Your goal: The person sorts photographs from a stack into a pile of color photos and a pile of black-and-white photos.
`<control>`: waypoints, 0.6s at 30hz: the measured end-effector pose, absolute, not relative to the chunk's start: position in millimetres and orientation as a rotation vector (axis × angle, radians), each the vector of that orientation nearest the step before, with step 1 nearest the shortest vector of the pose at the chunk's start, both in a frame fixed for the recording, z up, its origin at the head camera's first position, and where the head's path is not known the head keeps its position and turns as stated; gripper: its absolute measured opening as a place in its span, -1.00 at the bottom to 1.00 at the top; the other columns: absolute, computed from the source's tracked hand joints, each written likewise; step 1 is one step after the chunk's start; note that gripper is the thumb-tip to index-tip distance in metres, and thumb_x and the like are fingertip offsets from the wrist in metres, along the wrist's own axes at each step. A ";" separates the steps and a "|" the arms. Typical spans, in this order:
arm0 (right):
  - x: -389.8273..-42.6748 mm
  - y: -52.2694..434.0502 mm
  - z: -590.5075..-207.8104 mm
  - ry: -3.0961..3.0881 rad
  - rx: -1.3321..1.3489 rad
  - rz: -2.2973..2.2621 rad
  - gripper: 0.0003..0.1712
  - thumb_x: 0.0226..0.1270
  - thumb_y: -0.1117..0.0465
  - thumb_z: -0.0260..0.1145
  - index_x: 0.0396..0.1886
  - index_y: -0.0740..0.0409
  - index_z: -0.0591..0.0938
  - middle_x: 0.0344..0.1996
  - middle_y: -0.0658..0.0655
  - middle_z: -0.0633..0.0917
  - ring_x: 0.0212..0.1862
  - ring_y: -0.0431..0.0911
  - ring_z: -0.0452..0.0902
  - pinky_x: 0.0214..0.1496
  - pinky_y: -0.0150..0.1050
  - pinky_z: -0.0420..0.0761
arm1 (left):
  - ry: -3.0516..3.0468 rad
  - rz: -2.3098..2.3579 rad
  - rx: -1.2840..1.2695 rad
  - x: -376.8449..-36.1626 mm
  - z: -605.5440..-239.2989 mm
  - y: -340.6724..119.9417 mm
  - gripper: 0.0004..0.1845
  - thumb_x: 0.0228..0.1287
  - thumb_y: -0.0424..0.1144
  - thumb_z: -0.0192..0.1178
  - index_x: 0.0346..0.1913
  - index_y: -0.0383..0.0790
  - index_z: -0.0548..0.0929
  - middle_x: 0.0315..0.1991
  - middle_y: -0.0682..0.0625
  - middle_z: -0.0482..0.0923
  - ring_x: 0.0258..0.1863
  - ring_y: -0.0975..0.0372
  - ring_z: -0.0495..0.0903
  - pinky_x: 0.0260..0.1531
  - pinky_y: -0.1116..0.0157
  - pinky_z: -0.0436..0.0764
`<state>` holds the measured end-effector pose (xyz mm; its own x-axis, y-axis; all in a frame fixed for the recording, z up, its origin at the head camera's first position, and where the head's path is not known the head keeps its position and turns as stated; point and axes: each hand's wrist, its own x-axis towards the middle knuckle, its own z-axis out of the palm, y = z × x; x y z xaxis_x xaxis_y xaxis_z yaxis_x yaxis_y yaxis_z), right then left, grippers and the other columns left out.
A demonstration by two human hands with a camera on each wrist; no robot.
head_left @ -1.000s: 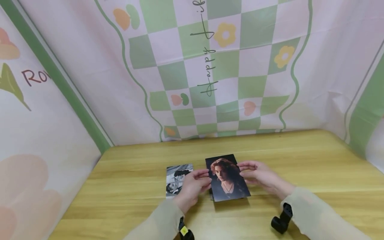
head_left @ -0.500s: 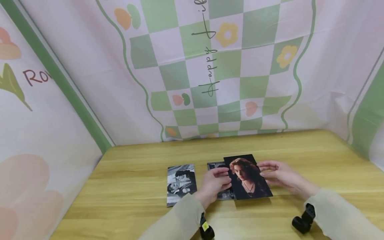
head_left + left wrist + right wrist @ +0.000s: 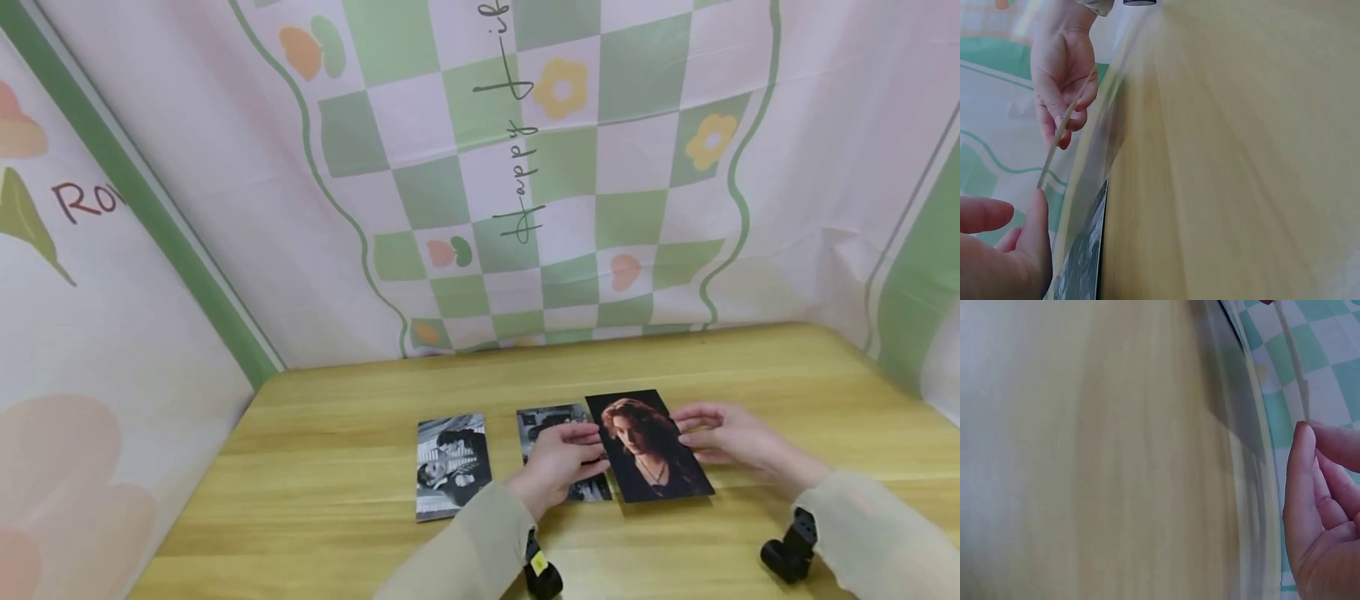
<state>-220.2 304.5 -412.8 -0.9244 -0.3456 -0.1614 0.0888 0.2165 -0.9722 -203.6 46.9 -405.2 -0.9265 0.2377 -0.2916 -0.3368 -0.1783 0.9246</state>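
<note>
Pinching one colour portrait [image 3: 651, 454] by opposite edges, left hand [image 3: 558, 467] and right hand [image 3: 731, 437] hold its long axis forward, top leaning left; two black-and-white photos [image 3: 452, 467] lie on the desk [image 3: 322, 475].

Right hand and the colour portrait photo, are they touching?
Touching. The right wrist view shows it: the right hand pinches the colour portrait photo by its edge, no gap.

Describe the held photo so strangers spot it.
Over the yellow wooden table, the bare left hand and bare right hand hold a dark rectangular photo print. It is a reddish-haired colour portrait; the two rectangular prints to its left are black-and-white.
</note>
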 end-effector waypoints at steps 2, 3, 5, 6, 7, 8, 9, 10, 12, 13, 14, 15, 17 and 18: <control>-220.5 307.6 -413.0 2.190 -0.217 -1.731 -0.71 0.22 0.41 0.23 -0.05 0.18 0.56 -0.32 -0.17 0.63 -0.30 -0.27 0.60 -0.25 -0.33 0.71 | 1.707 2.167 -0.103 -203.9 -405.5 49.3 -0.68 0.20 -0.61 0.10 0.03 -0.39 0.55 -0.14 -0.12 0.56 -0.17 0.14 0.63 -0.09 0.23 0.69; -220.6 308.9 -413.1 2.210 -0.204 -1.715 -0.69 0.22 0.41 0.23 -0.02 0.29 0.54 -0.32 -0.17 0.64 -0.30 -0.27 0.60 -0.24 -0.32 0.71 | 1.698 2.170 -0.096 -203.8 -405.5 50.1 -0.67 0.20 -0.61 0.09 0.03 -0.40 0.55 -0.14 -0.13 0.56 -0.16 0.14 0.62 -0.08 0.23 0.69; -220.5 310.9 -412.2 2.243 -0.177 -1.687 -0.59 0.21 0.42 0.22 0.06 0.51 0.43 -0.31 -0.17 0.64 -0.30 -0.27 0.60 -0.24 -0.32 0.71 | 1.685 2.175 -0.088 -204.2 -406.0 52.2 -0.66 0.20 -0.62 0.08 0.05 -0.40 0.54 -0.13 -0.13 0.58 -0.14 0.12 0.63 -0.06 0.22 0.68; -220.5 311.7 -411.7 2.258 -0.164 -1.673 -0.52 0.21 0.43 0.22 0.10 0.59 0.36 -0.30 -0.16 0.64 -0.29 -0.28 0.60 -0.23 -0.31 0.71 | 1.679 2.178 -0.081 -204.2 -406.2 53.1 -0.65 0.20 -0.63 0.07 0.06 -0.41 0.54 -0.12 -0.14 0.58 -0.12 0.11 0.62 -0.05 0.21 0.67; -220.4 312.4 -410.9 2.272 -0.153 -1.659 -0.45 0.21 0.43 0.22 0.14 0.64 0.29 -0.29 -0.14 0.64 -0.29 -0.28 0.60 -0.22 -0.31 0.71 | 1.676 2.180 -0.075 -204.3 -406.6 53.9 -0.64 0.20 -0.63 0.06 0.07 -0.42 0.53 -0.12 -0.14 0.58 -0.11 0.10 0.62 -0.03 0.21 0.67; -220.3 312.7 -410.1 2.284 -0.144 -1.645 -0.39 0.21 0.43 0.21 0.18 0.67 0.22 -0.29 -0.13 0.64 -0.29 -0.28 0.60 -0.22 -0.31 0.71 | 1.670 2.183 -0.069 -204.2 -406.6 54.7 -0.63 0.20 -0.64 0.05 0.08 -0.42 0.53 -0.11 -0.15 0.58 -0.09 0.09 0.61 -0.02 0.21 0.66; -220.4 312.9 -409.1 2.290 -0.138 -1.636 -0.38 0.22 0.43 0.21 0.19 0.67 0.20 -0.28 -0.12 0.64 -0.28 -0.28 0.59 -0.22 -0.31 0.71 | 1.669 2.185 -0.063 -204.0 -406.3 55.3 -0.62 0.20 -0.64 0.04 0.09 -0.43 0.52 -0.10 -0.16 0.58 -0.07 0.08 0.61 -0.01 0.20 0.65; -220.3 313.1 -408.4 2.297 -0.134 -1.629 -0.37 0.22 0.44 0.21 0.19 0.67 0.19 -0.27 -0.11 0.64 -0.28 -0.29 0.59 -0.22 -0.31 0.70 | 1.665 2.188 -0.062 -203.8 -406.6 56.2 -0.61 0.20 -0.65 0.02 0.10 -0.44 0.51 -0.09 -0.17 0.59 -0.06 0.07 0.60 0.01 0.20 0.65; -220.8 313.6 -407.8 2.314 -0.128 -1.610 -0.38 0.22 0.43 0.21 0.19 0.68 0.20 -0.27 -0.09 0.64 -0.28 -0.29 0.59 -0.23 -0.31 0.70 | 1.658 2.197 -0.062 -203.3 -406.5 57.9 -0.59 0.20 -0.68 -0.03 0.11 -0.46 0.50 -0.06 -0.19 0.58 -0.03 0.04 0.59 0.04 0.18 0.63; -221.1 313.5 -407.3 2.322 -0.129 -1.601 -0.38 0.22 0.43 0.20 0.18 0.68 0.20 -0.27 -0.08 0.64 -0.28 -0.30 0.58 -0.24 -0.32 0.70 | 1.656 2.201 -0.066 -203.3 -406.7 58.7 -0.58 0.19 -0.70 -0.06 0.11 -0.46 0.50 -0.05 -0.20 0.57 -0.02 0.04 0.58 0.06 0.17 0.62; -221.3 313.2 -406.9 2.332 -0.129 -1.591 -0.39 0.22 0.43 0.20 0.17 0.69 0.21 -0.27 -0.06 0.64 -0.28 -0.30 0.58 -0.25 -0.31 0.70 | 1.650 2.207 -0.074 -203.3 -406.9 59.6 -0.56 0.18 -0.71 -0.09 0.11 -0.47 0.50 -0.04 -0.21 0.57 -0.01 0.03 0.58 0.07 0.16 0.61; -221.6 312.9 -406.3 2.345 -0.134 -1.577 -0.40 0.22 0.43 0.20 0.17 0.69 0.22 -0.27 -0.04 0.65 -0.28 -0.30 0.58 -0.25 -0.31 0.70 | 1.648 2.212 -0.081 -203.3 -407.1 60.4 -0.55 0.17 -0.73 -0.11 0.11 -0.47 0.50 -0.03 -0.21 0.56 0.00 0.02 0.57 0.09 0.15 0.60; -222.3 312.1 -405.6 2.373 -0.137 -1.540 -0.42 0.22 0.44 0.19 0.15 0.69 0.24 -0.26 0.00 0.65 -0.28 -0.30 0.57 -0.26 -0.31 0.71 | 1.646 2.215 -0.085 -203.4 -407.8 61.7 -0.54 0.16 -0.74 -0.13 0.10 -0.48 0.50 -0.01 -0.23 0.55 0.01 0.01 0.56 0.11 0.14 0.58; -222.8 311.7 -405.4 2.390 -0.133 -1.522 -0.44 0.22 0.44 0.19 0.15 0.69 0.25 -0.26 0.02 0.65 -0.28 -0.29 0.57 -0.27 -0.30 0.71 | 1.643 2.217 -0.087 -203.5 -408.3 62.2 -0.54 0.15 -0.75 -0.14 0.10 -0.49 0.49 -0.01 -0.24 0.54 0.02 0.00 0.56 0.12 0.13 0.58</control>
<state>-222.8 311.7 -405.4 -0.9495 -0.2383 -0.2042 0.0842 0.4333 -0.8973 -203.5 62.2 -408.3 -0.9265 0.2622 -0.2699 -0.3344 -0.2451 0.9100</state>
